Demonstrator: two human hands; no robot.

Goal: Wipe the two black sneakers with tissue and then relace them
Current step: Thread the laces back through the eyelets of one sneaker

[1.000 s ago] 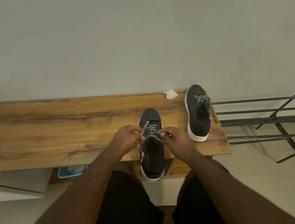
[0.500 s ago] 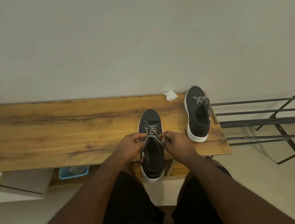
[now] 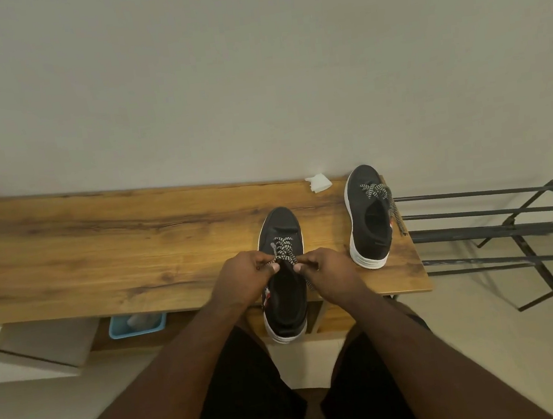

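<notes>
Hands pinch lace over near sneaker; blue basket holds something pale.

We cannot see where the lace ends run beneath the left hand and right hand; the metal rack is cut off at the right edge.

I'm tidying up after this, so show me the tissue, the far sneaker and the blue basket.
tissue [image 3: 318, 183], head view, its middle.
far sneaker [image 3: 364, 178], head view, its toe.
blue basket [image 3: 137, 330], head view, its front rim.
</notes>
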